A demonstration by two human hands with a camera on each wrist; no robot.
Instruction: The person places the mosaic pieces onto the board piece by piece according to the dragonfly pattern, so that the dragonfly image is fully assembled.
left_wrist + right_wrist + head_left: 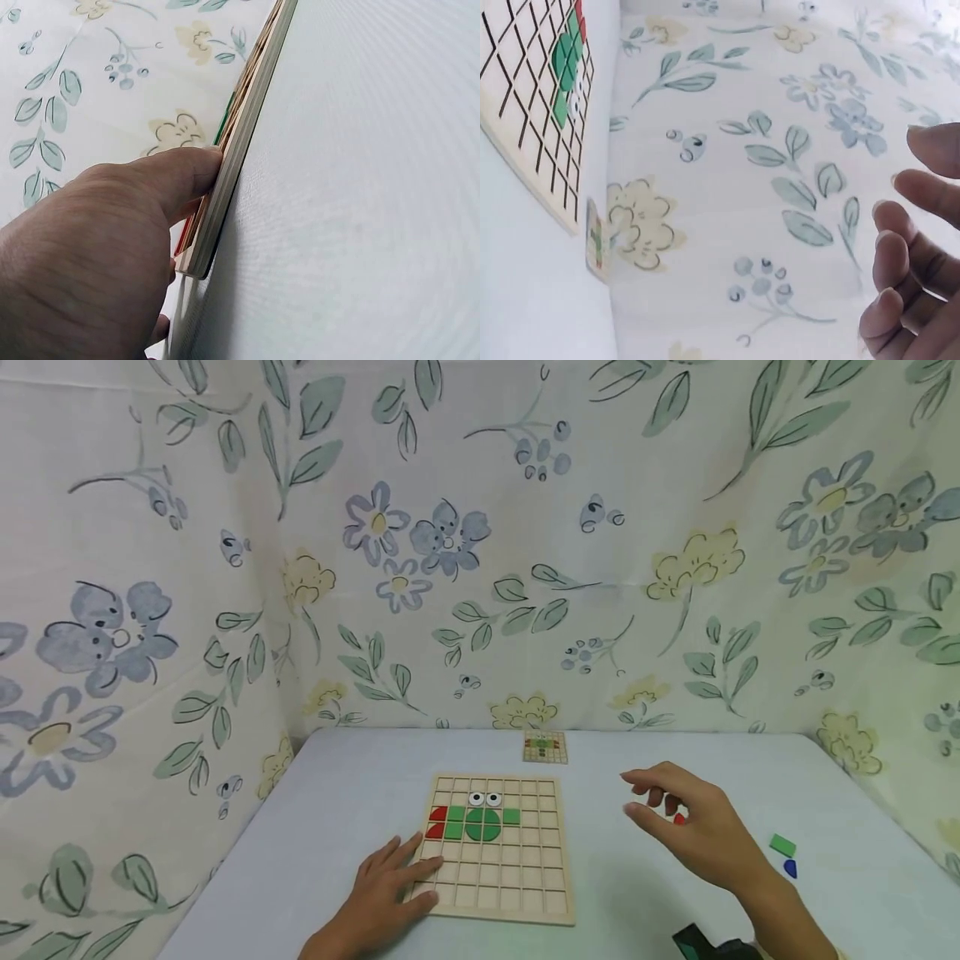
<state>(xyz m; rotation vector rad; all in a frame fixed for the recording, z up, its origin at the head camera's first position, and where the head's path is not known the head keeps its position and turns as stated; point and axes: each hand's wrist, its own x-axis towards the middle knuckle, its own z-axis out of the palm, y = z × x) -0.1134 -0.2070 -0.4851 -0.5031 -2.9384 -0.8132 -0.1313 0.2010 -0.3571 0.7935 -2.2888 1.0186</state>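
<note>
A wooden grid board (525,897) lies on the white table. Set in its upper left are two red pieces (436,831), light green squares (453,830), a dark green circle (482,825) made of quarter pieces, and two eye pieces (477,799). My left hand (381,893) rests on the board's left edge, fingers spread; in the left wrist view its thumb touches the board's rim (225,195). Right of the board my right hand (701,822) hovers with loosely bent fingers. Nothing shows between those fingertips in the right wrist view. A red piece (679,819) peeks out beside that hand.
At the table's back stands or lies a small pattern card (545,748) with a similar grid picture. A green rectangle (783,845) and a blue piece (791,868) lie at the right. A black object (712,945) shows at the bottom edge. Floral cloth (480,635) hangs behind.
</note>
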